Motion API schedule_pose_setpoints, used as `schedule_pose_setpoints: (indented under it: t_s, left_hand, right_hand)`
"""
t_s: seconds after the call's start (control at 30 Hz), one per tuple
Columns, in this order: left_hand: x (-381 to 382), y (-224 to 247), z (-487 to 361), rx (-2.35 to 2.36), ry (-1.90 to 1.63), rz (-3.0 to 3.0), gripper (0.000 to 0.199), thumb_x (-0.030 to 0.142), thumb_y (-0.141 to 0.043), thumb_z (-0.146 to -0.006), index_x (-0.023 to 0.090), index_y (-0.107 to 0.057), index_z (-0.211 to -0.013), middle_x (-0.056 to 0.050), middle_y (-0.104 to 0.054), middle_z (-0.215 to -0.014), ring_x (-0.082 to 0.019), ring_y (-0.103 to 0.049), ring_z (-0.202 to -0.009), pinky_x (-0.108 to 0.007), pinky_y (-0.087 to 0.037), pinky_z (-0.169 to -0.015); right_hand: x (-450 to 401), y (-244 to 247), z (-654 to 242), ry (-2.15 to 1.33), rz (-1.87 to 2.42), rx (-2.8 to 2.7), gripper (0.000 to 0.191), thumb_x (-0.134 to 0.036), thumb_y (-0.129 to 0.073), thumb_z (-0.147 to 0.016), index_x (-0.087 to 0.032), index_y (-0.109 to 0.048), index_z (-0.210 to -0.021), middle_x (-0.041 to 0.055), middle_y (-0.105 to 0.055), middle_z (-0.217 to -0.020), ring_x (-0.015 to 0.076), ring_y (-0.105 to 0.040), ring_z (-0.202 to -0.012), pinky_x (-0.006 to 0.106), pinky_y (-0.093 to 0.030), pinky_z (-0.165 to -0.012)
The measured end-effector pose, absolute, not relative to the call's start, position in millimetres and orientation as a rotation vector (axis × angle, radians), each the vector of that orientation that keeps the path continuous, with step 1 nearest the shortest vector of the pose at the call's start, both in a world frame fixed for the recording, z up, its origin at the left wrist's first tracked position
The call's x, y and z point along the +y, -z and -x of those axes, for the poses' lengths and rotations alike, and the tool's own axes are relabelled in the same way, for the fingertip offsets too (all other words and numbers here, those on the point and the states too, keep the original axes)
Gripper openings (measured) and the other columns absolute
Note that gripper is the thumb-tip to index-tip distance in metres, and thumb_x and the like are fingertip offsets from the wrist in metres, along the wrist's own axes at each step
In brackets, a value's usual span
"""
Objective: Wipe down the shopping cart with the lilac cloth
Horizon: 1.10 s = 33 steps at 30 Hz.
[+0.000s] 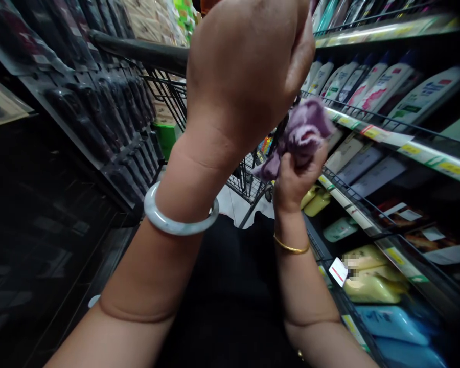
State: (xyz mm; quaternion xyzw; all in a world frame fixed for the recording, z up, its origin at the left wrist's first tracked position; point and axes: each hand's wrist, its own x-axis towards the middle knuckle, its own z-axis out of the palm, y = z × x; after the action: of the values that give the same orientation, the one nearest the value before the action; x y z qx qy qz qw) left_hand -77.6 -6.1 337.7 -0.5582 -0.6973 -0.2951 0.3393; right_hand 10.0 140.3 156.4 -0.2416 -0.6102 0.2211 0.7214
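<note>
My left hand (249,61) is raised close to the camera, its back towards me and a pale jade bangle on the wrist. Its thumb lies bent against the closed hand; the other fingers are out of sight, so what they hold cannot be made out. Lower and to the right, my right hand (301,176) grips a crumpled purple cloth (304,130) between thumb and fingers. A thin gold bangle circles that wrist. The cloth hangs in front of the shelving, with a loose end drooping to the left.
A black shopping cart (138,51) stands ahead, partly behind my left arm. On the right, shelves (387,135) carry shampoo bottles (383,84), with yellow bottles (371,286) and blue bottles (394,324) lower down. Dark packaged goods (76,112) hang on the left.
</note>
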Motion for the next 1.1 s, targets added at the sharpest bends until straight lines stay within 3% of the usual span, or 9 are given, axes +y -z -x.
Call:
schedule_pose_setpoints:
  t_s: [0.1, 0.17, 0.33, 0.47, 0.6, 0.7, 0.83, 1.0, 1.1]
  left_hand:
    - [-6.4, -337.5, 78.9, -1.828, 0.793, 1.459, 0.053, 0.039, -0.021, -0.107, 0.021, -0.069, -0.121, -0.001, -0.070, -0.129, -0.029, -0.061, -0.135, -0.039, -0.042, -0.101]
    - [-6.1, -337.1, 79.6, -1.822, 0.780, 1.468, 0.053, 0.040, -0.021, -0.107, 0.020, -0.069, -0.122, 0.000, -0.069, -0.129, -0.029, -0.061, -0.135, -0.039, -0.042, -0.101]
    - [-4.7, -337.0, 79.2, -1.831, 0.666, 1.401, 0.059, 0.037, -0.015, -0.108, 0.018, -0.066, -0.131, -0.001, -0.064, -0.135, -0.030, -0.058, -0.138, -0.041, -0.040, -0.107]
    - [-5.4, -338.0, 78.5, -1.819, 0.760, 1.445, 0.054, 0.040, -0.020, -0.109, 0.019, -0.068, -0.121, -0.001, -0.068, -0.131, -0.028, -0.061, -0.136, -0.037, -0.043, -0.102]
    - [-5.4, -337.3, 79.4, -1.824, 0.778, 1.459, 0.053, 0.039, -0.022, -0.109, 0.022, -0.068, -0.131, -0.002, -0.071, -0.125, -0.028, -0.063, -0.133, -0.038, -0.043, -0.099]
    - [-3.4, -335.4, 81.1, -1.760, 0.776, 1.447, 0.057, 0.037, -0.022, -0.108, 0.018, -0.068, -0.136, -0.005, -0.071, -0.126, -0.032, -0.064, -0.130, -0.041, -0.044, -0.101]
    - [-2.6, -333.3, 81.4, -1.731, 0.822, 1.441, 0.056, 0.039, -0.023, -0.109, 0.018, -0.071, -0.130, -0.010, -0.073, -0.123, -0.037, -0.066, -0.126, -0.045, -0.046, -0.099]
    - [-6.7, -333.2, 78.5, -1.792, 0.821, 1.433, 0.050, 0.040, -0.027, -0.109, 0.023, -0.072, -0.125, -0.008, -0.074, -0.121, -0.035, -0.067, -0.124, -0.043, -0.048, -0.095]
    - [-7.6, -334.2, 78.9, -1.814, 0.807, 1.446, 0.050, 0.040, -0.027, -0.109, 0.024, -0.071, -0.124, -0.006, -0.074, -0.121, -0.032, -0.067, -0.124, -0.040, -0.047, -0.095]
  right_hand:
    - [142.7, -126.1, -6.9, -0.579, 0.681, -1.158, 0.038, -0.030, -0.059, -0.083, -0.019, -0.060, -0.119, 0.0091, -0.065, -0.113, 0.0244, -0.068, -0.110, 0.056, -0.055, -0.110]
    - [138.8, -120.9, -7.3, -0.590, 0.674, -1.161, 0.037, -0.029, -0.059, -0.083, -0.021, -0.059, -0.119, 0.0071, -0.065, -0.109, 0.0224, -0.069, -0.102, 0.055, -0.056, -0.108]
    - [141.7, -136.6, -8.5, -0.480, 0.469, -1.283, 0.043, -0.032, -0.058, -0.086, -0.025, -0.056, -0.128, 0.0072, -0.062, -0.121, 0.0217, -0.066, -0.118, 0.047, -0.053, -0.111]
    - [148.5, -107.5, -4.8, -0.671, 0.675, -1.221, 0.041, -0.029, -0.060, -0.076, -0.020, -0.060, -0.116, 0.0056, -0.065, -0.110, 0.0200, -0.066, -0.102, 0.044, -0.054, -0.106]
    - [134.9, -93.3, -6.1, -0.837, 0.776, -1.188, 0.035, -0.030, -0.060, -0.077, -0.019, -0.061, -0.110, 0.0033, -0.066, -0.101, 0.0178, -0.064, -0.090, 0.040, -0.055, -0.098]
    - [129.7, -118.0, -10.6, -0.675, 0.537, -1.234, 0.041, -0.033, -0.063, -0.080, -0.024, -0.060, -0.119, 0.0035, -0.065, -0.110, 0.0184, -0.066, -0.100, 0.038, -0.053, -0.103]
    - [146.5, -119.9, -11.2, -0.597, 0.511, -1.291, 0.039, -0.033, -0.065, -0.077, -0.024, -0.061, -0.115, 0.0038, -0.064, -0.111, 0.0196, -0.065, -0.106, 0.039, -0.052, -0.107]
    - [158.4, -57.9, -6.8, -0.990, 0.894, -1.150, 0.028, -0.028, -0.057, -0.071, -0.020, -0.059, -0.098, -0.0004, -0.064, -0.088, 0.0156, -0.063, -0.080, 0.033, -0.055, -0.083]
    - [150.6, -67.9, -10.1, -1.004, 0.842, -1.177, 0.028, -0.027, -0.059, -0.073, -0.019, -0.061, -0.100, -0.0008, -0.065, -0.090, 0.0138, -0.062, -0.077, 0.029, -0.053, -0.078]
